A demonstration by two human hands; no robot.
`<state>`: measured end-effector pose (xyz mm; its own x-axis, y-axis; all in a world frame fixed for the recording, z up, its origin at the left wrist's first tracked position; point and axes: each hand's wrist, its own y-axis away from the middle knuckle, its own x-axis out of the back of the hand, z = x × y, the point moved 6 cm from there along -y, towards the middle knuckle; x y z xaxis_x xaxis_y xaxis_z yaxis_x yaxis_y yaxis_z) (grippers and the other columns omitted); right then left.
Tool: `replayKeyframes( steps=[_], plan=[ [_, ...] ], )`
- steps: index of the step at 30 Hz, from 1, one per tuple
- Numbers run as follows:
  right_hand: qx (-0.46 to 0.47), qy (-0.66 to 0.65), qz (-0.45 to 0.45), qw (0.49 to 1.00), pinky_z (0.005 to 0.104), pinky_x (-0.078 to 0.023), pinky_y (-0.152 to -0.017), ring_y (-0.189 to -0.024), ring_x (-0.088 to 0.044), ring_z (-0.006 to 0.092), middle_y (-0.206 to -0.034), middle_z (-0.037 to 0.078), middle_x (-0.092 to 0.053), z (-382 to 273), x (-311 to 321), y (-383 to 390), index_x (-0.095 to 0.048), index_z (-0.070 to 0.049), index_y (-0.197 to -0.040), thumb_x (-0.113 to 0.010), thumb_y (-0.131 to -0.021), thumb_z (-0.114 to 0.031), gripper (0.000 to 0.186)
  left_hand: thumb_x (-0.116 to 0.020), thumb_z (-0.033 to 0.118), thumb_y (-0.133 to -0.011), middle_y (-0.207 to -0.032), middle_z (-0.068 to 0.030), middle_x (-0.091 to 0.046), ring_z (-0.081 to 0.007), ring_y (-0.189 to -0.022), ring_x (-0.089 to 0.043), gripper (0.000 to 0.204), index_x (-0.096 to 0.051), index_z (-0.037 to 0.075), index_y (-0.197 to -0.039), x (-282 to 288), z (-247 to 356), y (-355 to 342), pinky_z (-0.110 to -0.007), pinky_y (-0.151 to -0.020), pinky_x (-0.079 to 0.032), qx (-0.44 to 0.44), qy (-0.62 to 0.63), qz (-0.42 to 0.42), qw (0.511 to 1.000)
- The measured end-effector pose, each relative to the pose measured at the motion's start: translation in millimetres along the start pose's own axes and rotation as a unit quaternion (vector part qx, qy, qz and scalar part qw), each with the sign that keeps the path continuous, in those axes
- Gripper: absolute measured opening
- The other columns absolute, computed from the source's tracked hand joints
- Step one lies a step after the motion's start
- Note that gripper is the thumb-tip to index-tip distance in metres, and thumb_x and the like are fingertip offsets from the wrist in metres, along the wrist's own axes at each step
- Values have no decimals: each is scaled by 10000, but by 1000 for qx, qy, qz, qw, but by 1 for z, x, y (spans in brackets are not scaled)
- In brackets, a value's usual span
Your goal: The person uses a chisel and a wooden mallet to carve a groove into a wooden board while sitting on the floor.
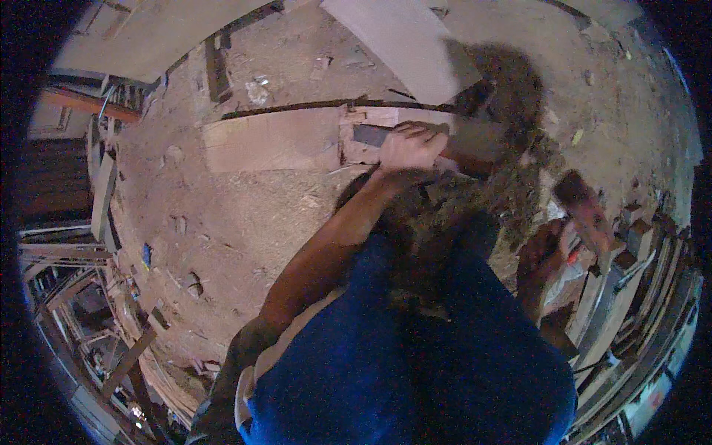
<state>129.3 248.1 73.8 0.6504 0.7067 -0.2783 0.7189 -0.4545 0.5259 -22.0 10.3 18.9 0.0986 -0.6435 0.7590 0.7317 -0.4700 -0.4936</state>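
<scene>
My left hand (pixel 411 148) is closed around a chisel-like tool with a flat dark grey end (pixel 367 135), held over a roughly cut notch in a pale wooden board (pixel 271 139) lying across the ground. My right hand (pixel 549 248), low at the right and blurred, grips what looks like a wooden mallet (pixel 582 200), raised apart from the board. A wide pale plank (pixel 386 41) slants down to the far side of the board. Part of the worked area is in shadow.
Stacked timber (pixel 623 297) stands close on my right. Planks, frames and offcuts (pixel 104 200) crowd the left side. Dusty ground (pixel 222 245) is scattered with shavings and small scraps. A large pale sheet (pixel 148 37) runs along the upper left.
</scene>
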Motion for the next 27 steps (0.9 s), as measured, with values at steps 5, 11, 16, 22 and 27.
replayKeyframes(
  steps=[5, 11, 16, 22, 27],
  plan=[
    [-43, 121, -28, 991, 232, -237, -306, -385, -319, 64, -552, -36, -388, 54, -12, 2, -523, -145, -842, -474, -997, -366, 274, -617, 199, -684, -806, -92, -666, -271, -799, -668, 167, -577, 87, -801, 0, -12, 10, -379, -703, -533, -2, -17, -2, 1000],
    [21, 62, 127, 990, 230, -204, -295, -366, -299, 62, -547, -36, -378, -39, 31, -18, -527, -130, -858, -487, -994, -347, 259, -637, 224, -664, -784, -100, -665, -270, -786, -668, 189, -564, 101, -787, 2, 9, -13, -387, -702, -532, -13, 26, 8, 1000],
    [106, -13, 16, 994, 233, -247, -328, -407, -349, 66, -585, -29, -430, -8, 2, -11, -543, -149, -857, -546, -963, -353, 229, -628, 239, -663, -807, -102, -669, -280, -800, -668, 215, -568, 87, -803, -10, -5, 4, -398, -712, -531, 9, 3, -21, 1000],
    [0, 49, -23, 999, 247, -299, -342, -399, -351, 69, -586, -34, -424, 19, -3, -7, -527, -161, -863, -521, -971, -362, 228, -608, 263, -671, -853, -94, -677, -281, -831, -665, 240, -587, 77, -822, 6, 3, 0, -397, -729, -531, -9, -2, 20, 1000],
    [16, 87, 139, 986, 259, -343, -354, -392, -353, 72, -586, -38, -419, 38, 9, -32, -513, -171, -868, -501, -978, -369, 227, -608, 268, -672, -856, -93, -677, -280, -833, -665, 265, -590, 69, -846, 2, -1, 6, -394, -734, -534, -7, 10, 13, 1000]
  ],
)
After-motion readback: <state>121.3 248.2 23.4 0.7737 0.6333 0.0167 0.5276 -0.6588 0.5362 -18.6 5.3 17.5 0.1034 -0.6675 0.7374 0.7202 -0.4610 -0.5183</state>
